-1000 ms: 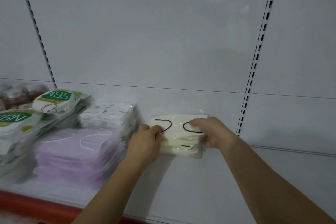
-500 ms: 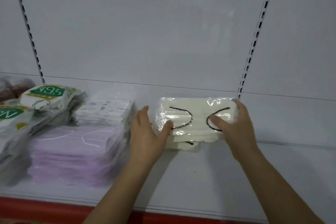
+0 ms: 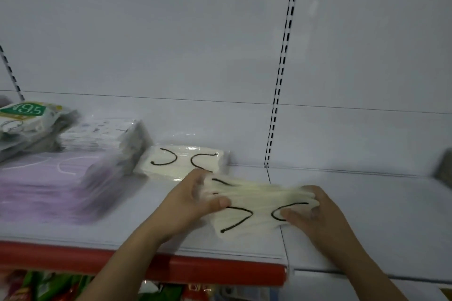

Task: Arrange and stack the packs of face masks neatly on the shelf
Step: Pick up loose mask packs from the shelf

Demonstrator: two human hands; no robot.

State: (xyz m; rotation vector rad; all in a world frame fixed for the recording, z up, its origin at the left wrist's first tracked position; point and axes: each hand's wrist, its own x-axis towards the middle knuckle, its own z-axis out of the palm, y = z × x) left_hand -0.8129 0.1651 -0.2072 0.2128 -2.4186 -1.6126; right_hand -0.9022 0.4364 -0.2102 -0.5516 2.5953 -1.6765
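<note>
A clear pack of cream masks with black ear loops (image 3: 254, 212) is held just above the white shelf (image 3: 367, 215), near its front. My left hand (image 3: 193, 200) grips its left end, thumb on top. My right hand (image 3: 310, 212) grips its right end the same way. Behind it, a second cream pack (image 3: 181, 162) lies flat against the back panel. To the left are a stack of lilac mask packs (image 3: 46, 186), a stack of white patterned packs (image 3: 105, 137) and green-labelled N95 packs (image 3: 27, 117).
The shelf has a red front strip (image 3: 73, 256). A slotted upright (image 3: 281, 68) runs down the back panel. Colourful goods (image 3: 36, 286) show on the level below. A dark object (image 3: 444, 164) sits at the far right edge.
Both hands were pressing on the cream pile at the back. They now hold one pack pulled toward the shelf front, leaving one pack behind. The camera view has dropped lower.
</note>
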